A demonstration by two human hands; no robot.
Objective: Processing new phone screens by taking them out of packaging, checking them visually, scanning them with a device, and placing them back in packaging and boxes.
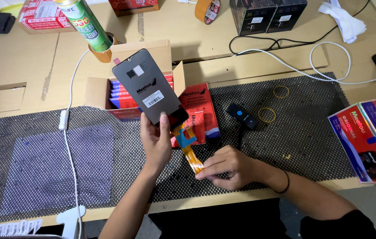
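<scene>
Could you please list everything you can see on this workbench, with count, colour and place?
phone screen panel: 1, dark grey, held upright at centre
flex cable: 1, orange, hanging from the panel
open carton: 1, brown, behind the panel
red box: 1, on mat, right of panel
scanner: 1, black, mid mat
rubber bands: 2, yellow, right mat
spray can: 1, green, top left
tape roll: 1, tan, top centre
white cable: 1, top right
left hand: grips panel
right hand: pinches cable end

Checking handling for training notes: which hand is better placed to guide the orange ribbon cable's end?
Right hand: its fingertips already pinch the orange ribbon cable at its end. The left hand holds the phone screen up.
</scene>
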